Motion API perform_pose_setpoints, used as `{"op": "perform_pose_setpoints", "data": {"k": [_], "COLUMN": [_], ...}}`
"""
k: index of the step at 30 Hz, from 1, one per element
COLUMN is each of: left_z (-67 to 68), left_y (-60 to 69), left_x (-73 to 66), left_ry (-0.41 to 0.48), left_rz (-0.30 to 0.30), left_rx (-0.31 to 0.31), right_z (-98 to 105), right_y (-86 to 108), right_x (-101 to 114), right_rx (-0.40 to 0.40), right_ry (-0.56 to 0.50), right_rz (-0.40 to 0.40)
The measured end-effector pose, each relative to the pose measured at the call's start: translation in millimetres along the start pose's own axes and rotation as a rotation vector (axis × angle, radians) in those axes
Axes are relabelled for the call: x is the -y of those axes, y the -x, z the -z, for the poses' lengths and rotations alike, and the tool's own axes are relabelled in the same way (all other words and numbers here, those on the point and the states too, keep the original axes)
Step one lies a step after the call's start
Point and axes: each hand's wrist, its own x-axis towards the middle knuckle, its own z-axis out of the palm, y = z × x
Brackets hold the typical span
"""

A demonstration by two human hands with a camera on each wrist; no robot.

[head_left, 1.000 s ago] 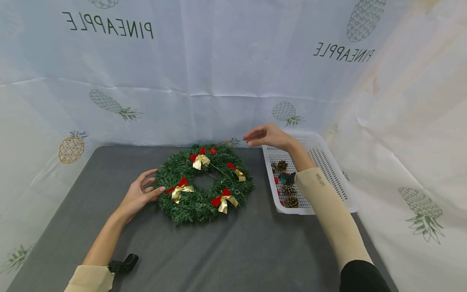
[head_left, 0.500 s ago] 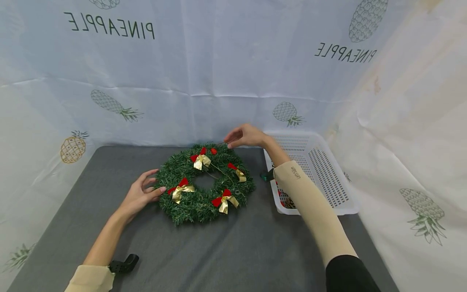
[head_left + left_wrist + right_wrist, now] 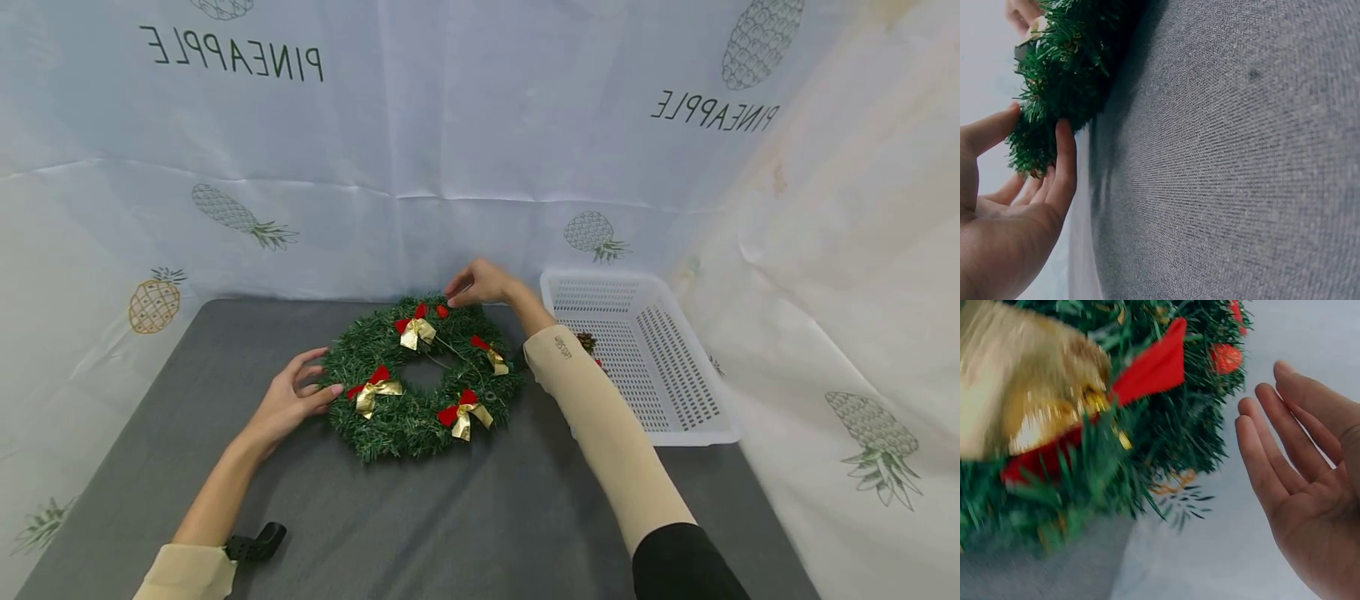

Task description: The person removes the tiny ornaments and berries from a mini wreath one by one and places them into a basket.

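A green wreath (image 3: 408, 437) lies on the dark grey table, with several red and gold bows (image 3: 416, 332) tied on it. A small red ball (image 3: 442, 312) sits at its far edge, seen also as a red ball (image 3: 1225, 357) in the right wrist view. At the wreath's left edge, my left hand (image 3: 281, 404) grips the greenery between thumb and fingers. My right hand (image 3: 483, 282) hovers by the far edge with fingers loosely bent. In the right wrist view, a gap separates my right hand (image 3: 1307, 444) from the wreath, and nothing shows between the fingers.
A white plastic basket (image 3: 678, 367) stands at the table's right side, partly hidden by my right forearm. A pine cone (image 3: 587, 342) and a bit of red show inside. Behind the table hangs a pale curtain (image 3: 465, 150) with pineapple prints.
My right hand has moved left, from beside the basket to the wreath's far edge. Its forearm now covers more of the basket's left side. The left hand and wreath have stayed put.
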Motion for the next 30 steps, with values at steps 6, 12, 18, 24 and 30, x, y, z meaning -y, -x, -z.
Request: {"op": "perform_pose_setpoints", "data": {"k": [6, 12, 18, 24, 30], "left_z": [-0.6, -0.3, -0.5, -0.8, -1.0], "left_y": [-1.0, -1.7, -1.6, -1.4, -1.9], "left_x": [0.1, 0.1, -0.1, 0.4, -0.2], "left_ry": [0.002, 0.005, 0.007, 0.013, 0.012], "left_rz": [-0.001, -0.002, 0.001, -0.002, 0.003], "left_rx": [-0.001, 0.0, -0.003, -0.003, -0.004], "right_z": [-13.0, -22.6, -30.2, -38.2, -48.8], "right_y": [-6.6, -9.5, -13.2, -12.7, -10.5], "right_x": [-2.6, -4.8, -8.1, -14.1, -22.6], "right_rx": [-0.029, -0.082, -0.11, -0.137, -0.191], "right_ry": [-0.058, -0.08, -0.093, -0.152, -0.236], "right_rz": [-0.051, -0.091, -0.14, -0.146, -0.14]}}
